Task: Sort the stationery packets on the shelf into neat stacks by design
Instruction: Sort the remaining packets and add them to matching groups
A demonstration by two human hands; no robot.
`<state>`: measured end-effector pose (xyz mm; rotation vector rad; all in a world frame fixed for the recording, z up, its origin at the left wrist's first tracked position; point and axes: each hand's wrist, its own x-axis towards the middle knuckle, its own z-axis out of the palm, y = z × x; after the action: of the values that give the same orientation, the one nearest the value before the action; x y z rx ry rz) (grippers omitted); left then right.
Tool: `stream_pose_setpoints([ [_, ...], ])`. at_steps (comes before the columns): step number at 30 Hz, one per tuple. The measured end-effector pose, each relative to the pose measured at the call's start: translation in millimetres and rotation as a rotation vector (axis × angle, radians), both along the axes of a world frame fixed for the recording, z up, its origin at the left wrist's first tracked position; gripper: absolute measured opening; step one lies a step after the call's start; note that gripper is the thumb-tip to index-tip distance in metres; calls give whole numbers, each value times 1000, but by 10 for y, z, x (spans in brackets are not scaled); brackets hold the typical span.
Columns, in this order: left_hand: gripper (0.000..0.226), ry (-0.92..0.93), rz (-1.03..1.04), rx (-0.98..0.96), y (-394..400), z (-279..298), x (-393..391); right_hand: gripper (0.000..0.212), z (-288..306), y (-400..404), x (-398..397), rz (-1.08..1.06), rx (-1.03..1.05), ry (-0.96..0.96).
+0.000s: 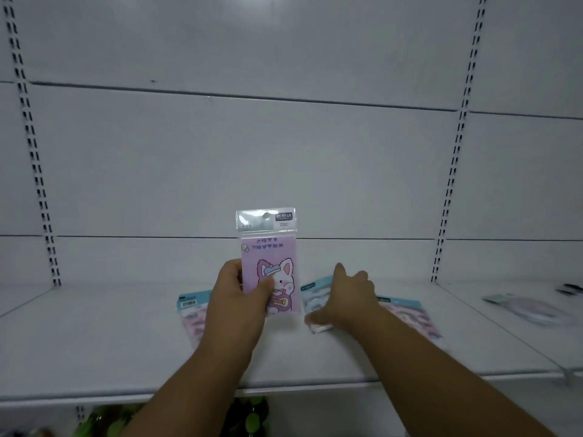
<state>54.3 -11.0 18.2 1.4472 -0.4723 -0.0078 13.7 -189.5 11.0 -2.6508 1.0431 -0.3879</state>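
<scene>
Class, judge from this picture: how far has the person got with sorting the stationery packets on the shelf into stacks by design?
Early stage. Done: no neat stack shows yet. In hand: the left hand holds a purple rabbit packet upright, while the right hand presses on a blue-topped packet lying on the shelf. Left: a second blue-topped packet and a third one lie apart, and a blurred packet lies far right.

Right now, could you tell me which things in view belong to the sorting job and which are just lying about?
Part of the job:
- purple bunny packet held upright in the left hand
- blue-topped packets under the right hand
- blue-topped packet behind the left arm

Just lying about:
- packet on the neighbouring shelf, possibly stationery too
- green items below the shelf
</scene>
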Motion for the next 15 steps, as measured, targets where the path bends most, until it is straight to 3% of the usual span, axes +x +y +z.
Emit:
stream_pose_setpoints([
  [2,16,2,-3,-24,-79,-8,-59,113,-44,-11,-11,60,-44,-113],
  [4,19,18,-12,-59,-189,-30,-135,92,-54,-80,-99,136,-51,-265],
  [6,19,35,-28,-76,-327,-38,-252,71,14,-214,-295,193,108,-476],
  [8,18,47,-54,-102,-516,-28,-395,64,111,-392,-600,196,286,-633],
  [12,15,72,-129,-129,-1092,45,-861,15,251,-952,-1399,124,382,-843],
  [15,12,114,-217,-127,-1721,53,-1416,13,328,-1526,-2173,59,406,-943],
])
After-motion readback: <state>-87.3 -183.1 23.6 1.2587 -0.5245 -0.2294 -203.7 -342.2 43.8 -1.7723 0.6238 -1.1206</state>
